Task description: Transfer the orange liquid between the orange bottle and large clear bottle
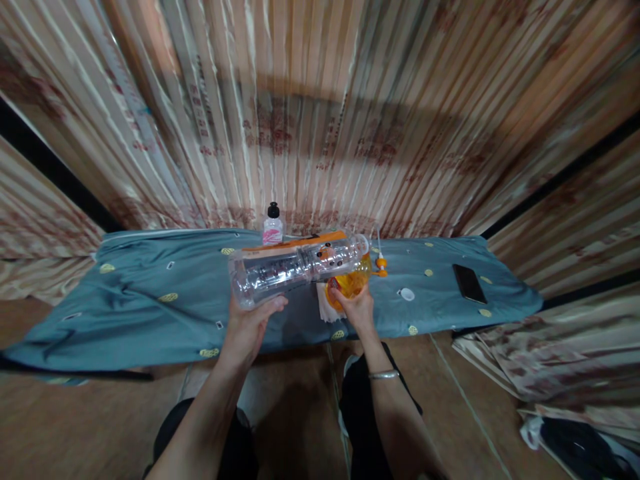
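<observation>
My left hand (250,327) is closed round the base end of a large clear plastic bottle (290,263), which lies tilted nearly sideways with its mouth pointing right. My right hand (356,305) grips a smaller bottle of yellow-orange liquid (354,279). The clear bottle's neck is right by the top of the yellow bottle; whether they touch I cannot tell. An orange pump head (381,264) with a thin tube lies on the cloth just right of the yellow bottle. Under the yellow bottle is some white tissue (327,311).
A green-blue patterned cloth (140,293) covers the long surface. Behind the clear bottle stands a black-capped bottle (273,227). To the right lie a white round cap (407,294) and a black phone (469,283). Striped curtains (310,120) hang behind.
</observation>
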`<move>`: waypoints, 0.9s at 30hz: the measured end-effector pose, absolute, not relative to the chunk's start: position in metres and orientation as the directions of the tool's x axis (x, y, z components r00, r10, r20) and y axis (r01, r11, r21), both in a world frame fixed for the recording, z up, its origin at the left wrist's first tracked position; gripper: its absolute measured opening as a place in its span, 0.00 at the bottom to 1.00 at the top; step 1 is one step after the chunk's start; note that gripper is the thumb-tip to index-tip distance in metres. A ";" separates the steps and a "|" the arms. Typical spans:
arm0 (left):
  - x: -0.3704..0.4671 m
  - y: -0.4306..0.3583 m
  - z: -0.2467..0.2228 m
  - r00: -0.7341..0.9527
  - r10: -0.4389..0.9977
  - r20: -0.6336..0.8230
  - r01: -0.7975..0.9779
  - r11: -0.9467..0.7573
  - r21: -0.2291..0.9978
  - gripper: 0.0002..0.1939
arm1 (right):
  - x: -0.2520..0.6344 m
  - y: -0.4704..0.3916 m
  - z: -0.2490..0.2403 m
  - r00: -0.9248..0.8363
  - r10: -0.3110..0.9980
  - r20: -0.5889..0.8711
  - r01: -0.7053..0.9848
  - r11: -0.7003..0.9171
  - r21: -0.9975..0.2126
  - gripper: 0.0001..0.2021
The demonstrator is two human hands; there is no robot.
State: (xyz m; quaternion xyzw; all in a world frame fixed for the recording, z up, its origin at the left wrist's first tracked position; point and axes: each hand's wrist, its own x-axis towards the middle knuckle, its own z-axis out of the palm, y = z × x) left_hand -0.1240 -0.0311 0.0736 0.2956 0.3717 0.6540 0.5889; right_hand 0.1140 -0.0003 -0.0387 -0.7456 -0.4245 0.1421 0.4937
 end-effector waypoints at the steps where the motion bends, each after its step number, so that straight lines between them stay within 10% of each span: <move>1: -0.124 -0.031 0.074 -0.132 0.990 -0.054 -0.550 -0.028 0.835 0.39 | 0.114 -0.001 -0.038 0.599 0.775 0.202 0.494 -0.159 -0.855 0.36; 27: -0.123 -0.032 0.074 -0.146 0.988 -0.051 -0.537 -0.036 0.843 0.39 | 0.116 -0.003 -0.036 0.591 0.785 0.184 0.513 -0.189 -0.838 0.38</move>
